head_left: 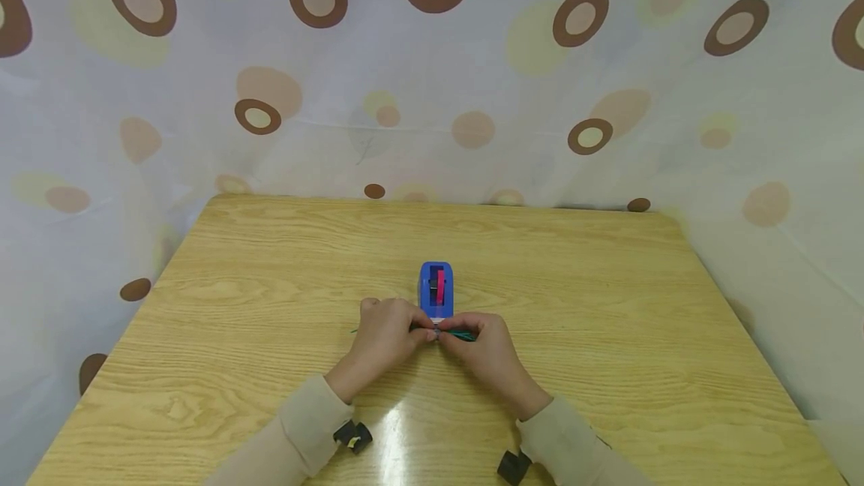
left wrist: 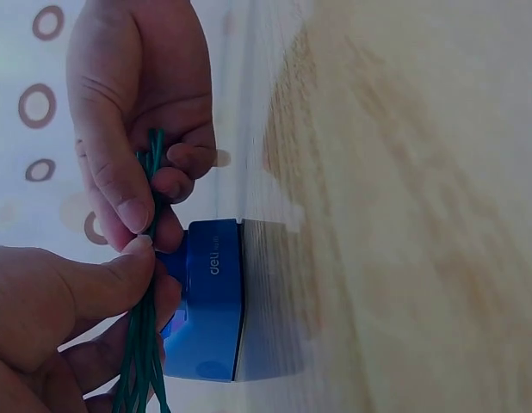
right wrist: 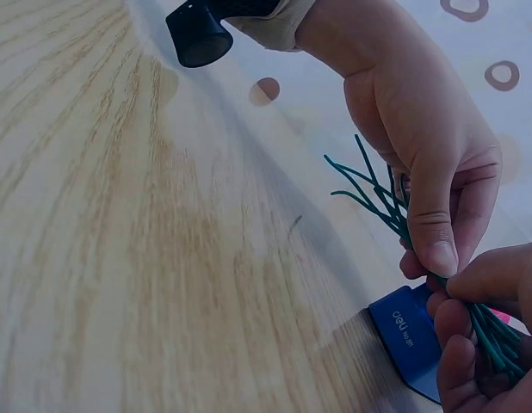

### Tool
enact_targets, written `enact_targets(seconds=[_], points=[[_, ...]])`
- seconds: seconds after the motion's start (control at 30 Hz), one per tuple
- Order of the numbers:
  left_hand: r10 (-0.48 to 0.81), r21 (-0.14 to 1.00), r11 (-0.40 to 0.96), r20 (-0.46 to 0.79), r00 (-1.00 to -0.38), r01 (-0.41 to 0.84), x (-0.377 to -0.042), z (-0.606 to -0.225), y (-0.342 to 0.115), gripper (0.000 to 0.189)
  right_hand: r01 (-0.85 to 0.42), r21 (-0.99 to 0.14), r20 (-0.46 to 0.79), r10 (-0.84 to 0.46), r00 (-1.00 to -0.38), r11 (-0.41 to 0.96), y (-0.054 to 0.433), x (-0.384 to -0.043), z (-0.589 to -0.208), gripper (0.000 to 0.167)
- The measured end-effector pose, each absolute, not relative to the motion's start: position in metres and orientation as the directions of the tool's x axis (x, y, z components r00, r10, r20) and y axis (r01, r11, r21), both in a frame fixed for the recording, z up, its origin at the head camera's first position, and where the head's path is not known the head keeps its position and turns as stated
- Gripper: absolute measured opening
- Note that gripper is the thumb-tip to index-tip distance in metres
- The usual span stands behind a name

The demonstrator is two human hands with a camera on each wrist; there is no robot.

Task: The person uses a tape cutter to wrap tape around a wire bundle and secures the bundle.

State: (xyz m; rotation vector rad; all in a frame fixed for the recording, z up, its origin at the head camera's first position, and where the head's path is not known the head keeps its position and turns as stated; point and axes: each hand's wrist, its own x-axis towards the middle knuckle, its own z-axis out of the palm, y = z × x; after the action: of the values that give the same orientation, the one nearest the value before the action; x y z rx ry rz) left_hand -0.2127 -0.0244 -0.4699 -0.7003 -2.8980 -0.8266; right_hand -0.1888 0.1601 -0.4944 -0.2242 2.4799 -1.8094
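Both hands pinch a bundle of thin green wire-like strands (right wrist: 369, 189) between thumb and fingers, just in front of a blue tape dispenser (head_left: 436, 311). The left hand (head_left: 388, 332) grips the bundle from the left and the right hand (head_left: 489, 351) from the right, their fingertips meeting at its middle. Loose strand ends fan out past the left hand in the right wrist view. More of the strands (left wrist: 142, 353) run beneath the near hand in the left wrist view. Fingers hide the bundle's middle, so whether tape lies around it cannot be told.
A pink ring-like part (head_left: 441, 287) shows inside the dispenser, which stands on the wood-grain table (head_left: 574, 283). Behind and beside the table hangs a pale patterned curtain (head_left: 432, 66). Small black devices (head_left: 353, 436) are strapped at both sleeve cuffs.
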Motion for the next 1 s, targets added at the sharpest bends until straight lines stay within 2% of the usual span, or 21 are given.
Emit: enact_targets(seconds=[0.63, 1.0], points=[[0.395, 0.508, 0.749, 0.172, -0.903, 0.425, -0.2121, -0.4680, -0.0274, 0.007, -0.164, -0.946, 0.114, -0.186, -0.976, 0.280, 0.1584, -0.1893, -0.4973, 0.010], [0.392, 0.500, 0.754, 0.177, -0.903, 0.426, -0.2116, -0.4669, -0.0258, 0.008, -0.151, -0.946, 0.098, -0.193, -0.976, 0.286, 0.1594, -0.1892, -0.4967, 0.012]])
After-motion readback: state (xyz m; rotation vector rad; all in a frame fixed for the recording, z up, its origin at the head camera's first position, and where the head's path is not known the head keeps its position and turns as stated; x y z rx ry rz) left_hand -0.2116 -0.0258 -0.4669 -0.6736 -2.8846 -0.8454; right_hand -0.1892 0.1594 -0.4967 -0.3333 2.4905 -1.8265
